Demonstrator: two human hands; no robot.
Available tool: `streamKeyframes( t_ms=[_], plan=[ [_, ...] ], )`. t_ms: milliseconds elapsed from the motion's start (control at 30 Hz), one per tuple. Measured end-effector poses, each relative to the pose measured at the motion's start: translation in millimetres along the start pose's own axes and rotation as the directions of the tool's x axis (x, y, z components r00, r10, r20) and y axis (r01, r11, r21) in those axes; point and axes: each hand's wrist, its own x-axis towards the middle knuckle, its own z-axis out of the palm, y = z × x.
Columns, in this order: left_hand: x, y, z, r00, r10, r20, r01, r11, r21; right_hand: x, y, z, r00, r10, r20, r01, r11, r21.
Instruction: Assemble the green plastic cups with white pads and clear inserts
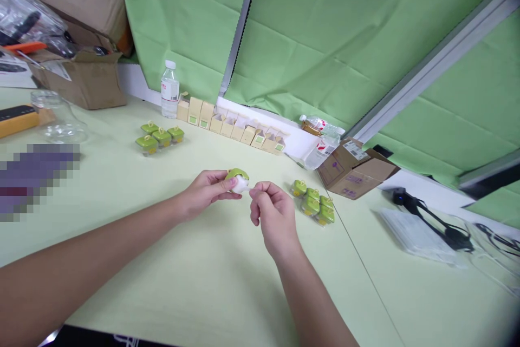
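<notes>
In the middle of the view my left hand (pixel 209 191) grips a small rounded case with a green top (pixel 236 174) and a white part (pixel 240 183) at its front. Just to the right, my right hand (pixel 274 214) pinches a thin white strip (pixel 249 189) that reaches out from the white part; what it is made of is too small to tell. Both hands are held above the pale table. Several green-lidded clear cases (pixel 312 203) stand to the right of my right hand. Another group of green-lidded cases (pixel 160 138) stands farther back on the left.
Along the wall runs a row of small open cartons (pixel 231 124), with an upright water bottle (pixel 169 91) at its left end. Bottles (pixel 320 149) lie near a cardboard box (pixel 353 168). A glass jar (pixel 59 119) is at left, a headset (pixel 434 220) at right.
</notes>
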Motion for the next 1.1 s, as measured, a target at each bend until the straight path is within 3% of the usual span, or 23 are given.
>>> streamKeyframes(
  t_ms=[233, 400, 467, 633, 867, 967, 1100],
  plan=[
    [0.9, -1.6, -0.9, 1.0, -0.01, 0.0, 0.01, 1.0, -0.013, 2.3, -1.1, -6.7, 1.0, -0.019, 0.023, 0.016, 0.993, 0.117],
    [1.4, -4.5, -5.6, 0.997, -0.061, -0.056, 0.059, 0.998, -0.032, 8.9, -8.1, -18.7, 0.981, -0.125, -0.147, 0.151, 0.971, 0.184],
    [0.7, -3.8, -4.2, 0.997, -0.065, -0.045, 0.063, 0.997, -0.051, 11.4, -6.4, -19.8, 0.977, -0.142, -0.161, 0.165, 0.976, 0.141],
    [-0.8, -1.0, 2.0, 0.997, -0.068, -0.025, 0.067, 0.996, -0.065, 12.3, 6.1, -10.9, 0.991, -0.122, -0.046, 0.122, 0.993, -0.01],
    [-1.3, 0.4, 3.6, 0.994, -0.096, -0.055, 0.087, 0.984, -0.153, 10.5, 14.9, -5.2, 0.977, -0.212, 0.023, 0.213, 0.962, -0.171],
    [-1.8, 0.1, 3.9, 0.995, -0.089, -0.05, 0.081, 0.986, -0.144, 9.8, 19.7, -4.2, 0.94, -0.338, 0.049, 0.337, 0.896, -0.288],
    [-2.2, -1.3, 4.6, 0.998, -0.056, 0.004, 0.056, 0.992, -0.115, 7.7, 23.2, -2.7, 0.86, -0.504, 0.075, 0.475, 0.739, -0.477]
  ],
)
